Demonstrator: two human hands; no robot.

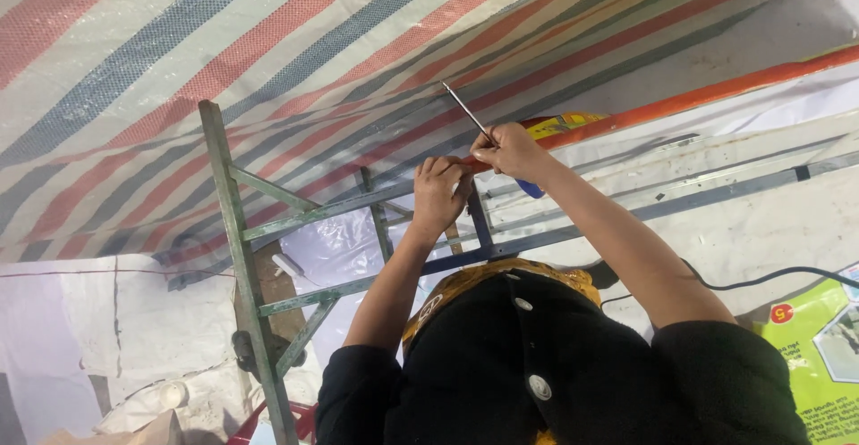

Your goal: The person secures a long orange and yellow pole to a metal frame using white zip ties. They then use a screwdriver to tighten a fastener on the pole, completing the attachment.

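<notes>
Bright green bag (pixel 819 356) at near right edge, partly cut off, bearing a small red round label (pixel 781 313) and a pale picture panel. Yellow printed package (pixel 564 125) farther off, centre-right, lying against an orange bar, with red and dark markings, partly hidden behind a hand.
</notes>
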